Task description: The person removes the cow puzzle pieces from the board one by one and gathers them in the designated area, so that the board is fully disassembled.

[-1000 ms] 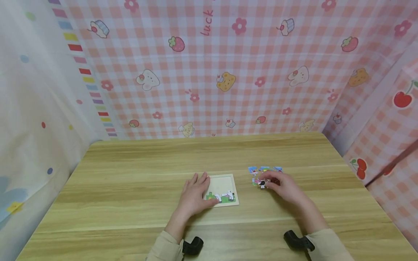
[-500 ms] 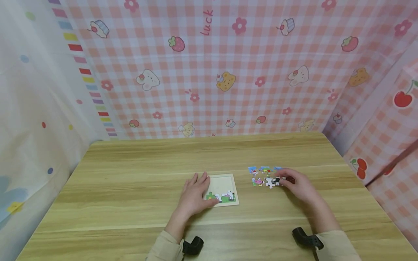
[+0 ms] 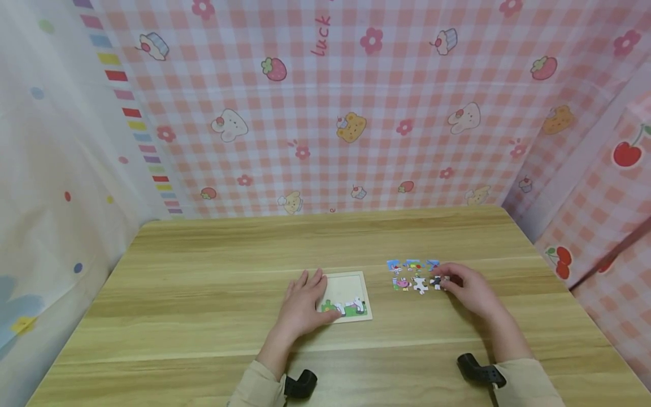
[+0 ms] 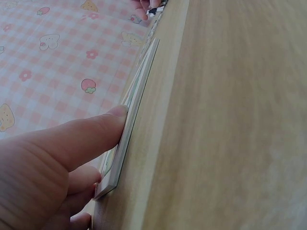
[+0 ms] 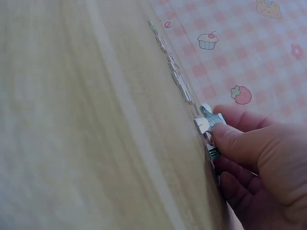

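Note:
My left hand (image 3: 303, 308) lies with fingers spread along the left side of a small wooden puzzle tray (image 3: 363, 282), its thumb pressing the near rim. Puzzle pieces with green ground and white animal legs (image 3: 351, 307) fill the tray's near part; bare wood shows beyond. To the right, my right hand (image 3: 470, 291) pinches a black-and-white puzzle piece (image 5: 205, 124) between thumb and index finger. In the right wrist view it stands tilted up off the table. Beside it lie a white puzzle piece (image 3: 419, 284) and a pink one (image 3: 402, 284).
A farther row of loose blue-topped puzzle pieces (image 3: 413, 264) lies behind the nearer row. Everything rests on a wood-grain table (image 3: 229, 254). A pink checked cloth (image 3: 325, 164) hangs at the table's back edge, with more cloths at both sides.
My right hand has moved right with the black-and-white puzzle piece, away from the white and pink pieces, uncovering them. My left hand and the tray have stayed put.

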Demonstrator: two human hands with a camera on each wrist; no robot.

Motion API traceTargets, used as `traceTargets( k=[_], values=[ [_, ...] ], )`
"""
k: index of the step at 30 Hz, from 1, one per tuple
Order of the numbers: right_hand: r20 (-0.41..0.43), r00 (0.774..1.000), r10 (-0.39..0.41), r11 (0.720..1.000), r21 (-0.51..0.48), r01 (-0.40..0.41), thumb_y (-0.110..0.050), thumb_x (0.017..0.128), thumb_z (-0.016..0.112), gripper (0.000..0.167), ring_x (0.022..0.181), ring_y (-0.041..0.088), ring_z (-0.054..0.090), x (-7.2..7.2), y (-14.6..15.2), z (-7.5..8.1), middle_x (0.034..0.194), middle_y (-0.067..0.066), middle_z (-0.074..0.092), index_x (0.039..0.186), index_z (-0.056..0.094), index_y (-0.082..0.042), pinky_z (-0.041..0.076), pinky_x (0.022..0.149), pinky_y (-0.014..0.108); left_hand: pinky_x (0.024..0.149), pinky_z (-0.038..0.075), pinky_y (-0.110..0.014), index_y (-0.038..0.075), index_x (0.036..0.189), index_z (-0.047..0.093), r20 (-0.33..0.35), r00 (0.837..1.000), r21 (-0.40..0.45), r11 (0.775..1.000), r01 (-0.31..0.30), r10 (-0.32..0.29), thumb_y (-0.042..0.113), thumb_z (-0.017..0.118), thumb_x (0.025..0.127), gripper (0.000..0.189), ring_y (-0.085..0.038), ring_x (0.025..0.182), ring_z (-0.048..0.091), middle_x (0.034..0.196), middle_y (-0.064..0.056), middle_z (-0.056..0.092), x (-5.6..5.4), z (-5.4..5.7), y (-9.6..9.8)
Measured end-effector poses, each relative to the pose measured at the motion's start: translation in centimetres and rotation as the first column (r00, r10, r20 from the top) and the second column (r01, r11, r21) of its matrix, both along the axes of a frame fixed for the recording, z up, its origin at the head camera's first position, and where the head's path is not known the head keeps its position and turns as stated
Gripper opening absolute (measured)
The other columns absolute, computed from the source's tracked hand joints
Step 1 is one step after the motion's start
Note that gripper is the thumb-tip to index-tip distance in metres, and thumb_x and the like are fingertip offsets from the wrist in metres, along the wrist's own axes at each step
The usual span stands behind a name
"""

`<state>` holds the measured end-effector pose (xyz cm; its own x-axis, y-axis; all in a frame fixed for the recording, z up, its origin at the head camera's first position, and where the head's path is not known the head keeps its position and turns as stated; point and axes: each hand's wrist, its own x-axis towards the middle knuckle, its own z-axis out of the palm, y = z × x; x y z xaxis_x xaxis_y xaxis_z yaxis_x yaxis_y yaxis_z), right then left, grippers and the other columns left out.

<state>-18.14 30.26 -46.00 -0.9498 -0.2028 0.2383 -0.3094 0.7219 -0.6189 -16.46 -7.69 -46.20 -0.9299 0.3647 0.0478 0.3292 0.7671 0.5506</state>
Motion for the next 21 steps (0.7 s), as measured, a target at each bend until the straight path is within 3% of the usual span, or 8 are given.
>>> traceTargets(
  k=[5,9,18,21],
  values=[
    [-0.068,0.998,-0.013,0.999,0.033,0.016,0.005,0.086,0.07,0.024,0.089,0.019,0.055,-0.15,0.02,-0.43,0.104,0.012,0.066,0.107,0.073,-0.006,0.047,0.076,0.035,0.116,0.011,-0.061,-0.002,0.146,0.045,0.001,1.0,-0.005,1.0,0.0,0.0,0.044,0.076,0.083,0.084,-0.043,0.146,0.018,0.157,-0.016,0.032,-0.03,-0.12,-0.01],
    [-0.072,0.997,-0.022,0.999,0.038,0.025,0.005,0.086,0.071,0.024,0.081,0.016,0.052,-0.24,0.05,-0.65,0.096,0.007,0.062,0.107,0.074,-0.007,0.045,0.071,0.034,0.116,0.011,-0.061,-0.002,0.146,0.045,0.001,1.0,-0.013,1.0,-0.002,0.002,0.045,0.076,0.083,0.084,-0.043,0.146,0.019,0.157,-0.016,0.033,-0.03,-0.19,-0.01],
    [-0.045,0.998,-0.042,0.999,0.027,0.043,0.003,0.088,0.07,0.025,0.089,0.024,0.058,-0.26,-0.02,-0.62,0.102,0.011,0.061,0.111,0.072,-0.003,0.048,0.079,0.042,0.115,0.012,-0.062,-0.003,0.145,0.045,-0.006,1.0,-0.007,1.0,0.001,-0.001,0.044,0.076,0.083,0.083,-0.045,0.145,0.019,0.157,-0.016,0.033,0.02,-0.07,-0.03],
    [-0.061,0.997,-0.056,0.998,0.016,0.057,0.004,0.087,0.07,0.025,0.088,0.023,0.058,-0.28,0.06,-0.67,0.102,0.012,0.062,0.112,0.071,-0.001,0.048,0.078,0.039,0.115,0.012,-0.062,-0.003,0.145,0.045,-0.007,1.0,-0.004,1.0,0.001,-0.001,0.044,0.076,0.083,0.083,-0.045,0.145,0.019,0.157,-0.016,0.033,-0.02,-0.1,-0.03]
  ],
)
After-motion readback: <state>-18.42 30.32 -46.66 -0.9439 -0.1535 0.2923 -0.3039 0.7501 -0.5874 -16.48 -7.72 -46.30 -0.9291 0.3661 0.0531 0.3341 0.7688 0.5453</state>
